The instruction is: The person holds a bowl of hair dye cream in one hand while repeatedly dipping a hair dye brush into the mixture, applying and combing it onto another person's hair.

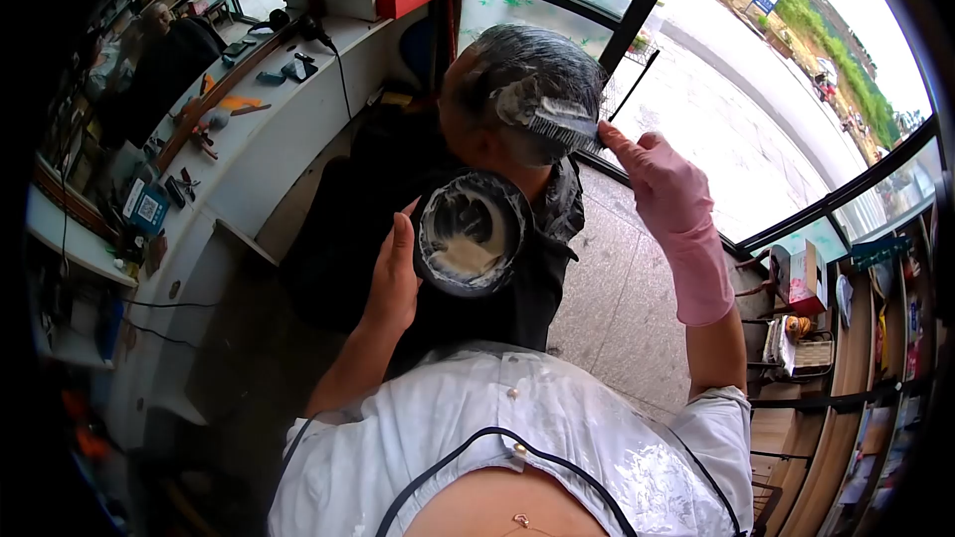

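My left hand [397, 273], bare, grips the side of a dark bowl [426, 257] tilted toward me. Pale cream [468, 251] coats the inside of that bowl. In a pink glove, my right hand [652, 179] pinches the end of a tint brush [563, 125] with a comb-like toothed edge. The brush lies against the side of a seated person's head [527, 70], where whitish cream is smeared over dark, wet-looking hair. A black cape [348, 209] covers this person, who faces left, away from the brush.
Along the left runs a white counter [239, 154] below a mirror, with a hair dryer [314, 32], a QR code stand [146, 207] and small tools on it. Glass doors open onto the street ahead. Shelves [846, 378] and a red-and-white box [804, 278] stand at right.
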The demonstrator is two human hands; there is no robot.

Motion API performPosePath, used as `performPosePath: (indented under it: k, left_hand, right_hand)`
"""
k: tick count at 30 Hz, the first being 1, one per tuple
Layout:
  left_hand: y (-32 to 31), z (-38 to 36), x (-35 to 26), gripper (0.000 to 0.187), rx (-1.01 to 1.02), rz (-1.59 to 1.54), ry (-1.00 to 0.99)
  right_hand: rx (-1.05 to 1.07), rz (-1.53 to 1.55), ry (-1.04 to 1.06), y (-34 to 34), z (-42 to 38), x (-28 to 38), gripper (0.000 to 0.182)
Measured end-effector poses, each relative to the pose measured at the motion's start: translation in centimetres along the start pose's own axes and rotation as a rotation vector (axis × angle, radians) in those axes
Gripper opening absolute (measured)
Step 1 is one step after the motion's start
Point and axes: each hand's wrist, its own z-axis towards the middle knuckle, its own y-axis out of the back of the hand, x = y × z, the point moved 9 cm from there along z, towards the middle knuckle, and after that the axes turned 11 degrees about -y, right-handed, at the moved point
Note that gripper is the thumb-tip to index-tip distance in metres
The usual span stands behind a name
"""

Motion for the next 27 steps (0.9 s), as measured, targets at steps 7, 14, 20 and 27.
performPosePath:
  k: [7, 14, 20, 27]
  left_hand:
    - [-0.2, -0.1, -0.6, 0.073, -0.014, -0.023, 0.022]
    - [1.0, -0.3, 0.2, 0.072, -0.06, -0.021, 0.038]
    - [1.3, -0.3, 0.2, 0.07, -0.105, -0.022, 0.075]
    - [1.4, -0.3, 0.5, 0.077, -0.067, 0.059, 0.069]
  right_hand:
    - [-0.229, -0.271, 0.165, -1.2, 2.0, 2.6, 0.031]
    - [-0.17, -0.115, 0.264, 1.9, 1.3, 2.1, 0.036]
    - [-0.18, -0.4, 0.358, 0.3, 0.3, 2.7, 0.022]
    - [-0.394, -0.467, 0.429, 1.5, 2.0, 5.8, 0.012]
